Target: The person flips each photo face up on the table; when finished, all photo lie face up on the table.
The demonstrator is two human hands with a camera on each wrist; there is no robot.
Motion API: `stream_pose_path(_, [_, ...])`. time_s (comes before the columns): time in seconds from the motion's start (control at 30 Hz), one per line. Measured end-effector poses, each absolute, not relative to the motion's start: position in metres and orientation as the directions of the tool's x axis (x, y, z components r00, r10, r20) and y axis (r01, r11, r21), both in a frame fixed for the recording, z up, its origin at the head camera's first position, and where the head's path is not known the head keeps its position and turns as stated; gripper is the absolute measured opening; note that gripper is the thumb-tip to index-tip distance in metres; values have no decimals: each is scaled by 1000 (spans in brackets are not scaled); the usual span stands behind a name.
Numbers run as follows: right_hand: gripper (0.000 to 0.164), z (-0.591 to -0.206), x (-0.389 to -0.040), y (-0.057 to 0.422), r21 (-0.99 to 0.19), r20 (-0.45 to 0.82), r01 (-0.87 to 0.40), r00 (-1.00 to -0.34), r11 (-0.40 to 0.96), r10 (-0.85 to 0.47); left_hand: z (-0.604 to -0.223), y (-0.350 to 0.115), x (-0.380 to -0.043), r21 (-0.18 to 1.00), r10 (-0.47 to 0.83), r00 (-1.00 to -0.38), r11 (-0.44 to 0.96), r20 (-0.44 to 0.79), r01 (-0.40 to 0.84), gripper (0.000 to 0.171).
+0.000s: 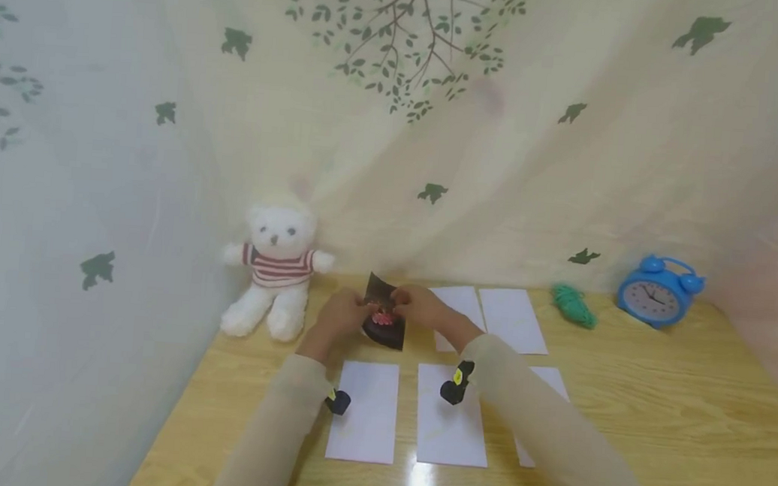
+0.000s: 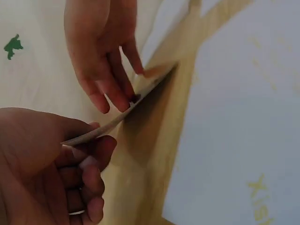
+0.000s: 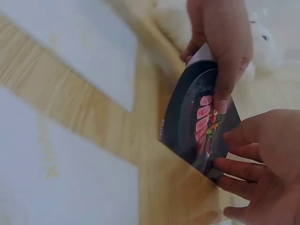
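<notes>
A dark picture card is held up off the table between both hands, slightly bowed. In the right wrist view, the card shows sliced pink meat and vegetables on a dark plate. My left hand pinches one side of it, thumb on the picture. At the opposite side is my right hand; its fingers look fairly straight and spread, with the tips touching the card. From the left wrist, the card appears nearly edge-on, the left hand gripping its near end and the right hand's fingers over its face.
White cards lie in two rows, including one at front left, one at front middle and one at back right. A white teddy bear sits back left. Green yarn and a blue alarm clock stand back right.
</notes>
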State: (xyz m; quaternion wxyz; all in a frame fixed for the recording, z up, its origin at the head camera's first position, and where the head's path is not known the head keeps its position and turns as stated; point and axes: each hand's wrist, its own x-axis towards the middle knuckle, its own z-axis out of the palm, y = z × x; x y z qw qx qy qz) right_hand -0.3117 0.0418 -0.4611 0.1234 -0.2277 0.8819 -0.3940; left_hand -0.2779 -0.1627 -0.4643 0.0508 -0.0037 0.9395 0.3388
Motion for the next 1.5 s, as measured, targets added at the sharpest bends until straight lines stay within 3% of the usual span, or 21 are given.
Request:
stream_pose_path(0.1, [41, -462, -308, 40, -607, -53, -421, -825, 674, -563, -472, -164, -278, 536, 0, -990, 841, -142, -77, 42])
stream_pose_path(0.27, [42, -459, -307, 39, -528, -67, -472, -805, 706, -589, -475, -166, -278, 461, -18, -990, 884, -142, -82, 45])
stream_pose_path(0.4, [37, -468, -310, 47, -568, -4, -491, -801, 661, -598, -478, -169, -278, 501, -34, -993, 861, -113, -86, 45])
stream_pose_path(0.63, [29, -471, -316, 97, -670, 141, -413, -887, 617, -441, -479, -171, -279, 478, -49, -992, 873, -115, -98, 52])
stream_pose_path(0.73, [40, -460, -320, 126, -608, 93, -362, -916, 707, -389, -476, -170, -280, 472, -48, -991, 876, -125, -102, 53])
stream_pose_path(0.83, [63, -453, -323, 150, -526, -16, -291, -936, 799, -352, -473, -169, -281, 487, -46, -990, 867, -136, -107, 54])
stream_pose_path(1.0, [92, -453, -326, 167, -453, -204, -201, -925, 869, -320, -476, -160, -279, 502, -55, -993, 859, -102, -99, 56])
stream_pose_path(1.1, [97, -457, -328, 165, -443, -263, -190, -907, 876, -329, -473, -143, -276, 456, 13, -998, 890, -56, -14, 54])
stream_pose_path(1.17, [98, -457, -330, 162, -439, -285, -192, -897, 878, -339, -466, -127, -273, 434, 124, -991, 896, -48, 91, 49])
stream_pose_path(1.33, [96, -451, -335, 155, -419, -303, -208, -885, 884, -353, -452, -89, -266, 416, 421, -907, 828, -20, 375, 50])
stream_pose_path(1.5, [94, -451, -337, 152, -416, -301, -197, -891, 887, -340, -454, -70, -259, 382, 503, -864, 805, -35, 453, 40])
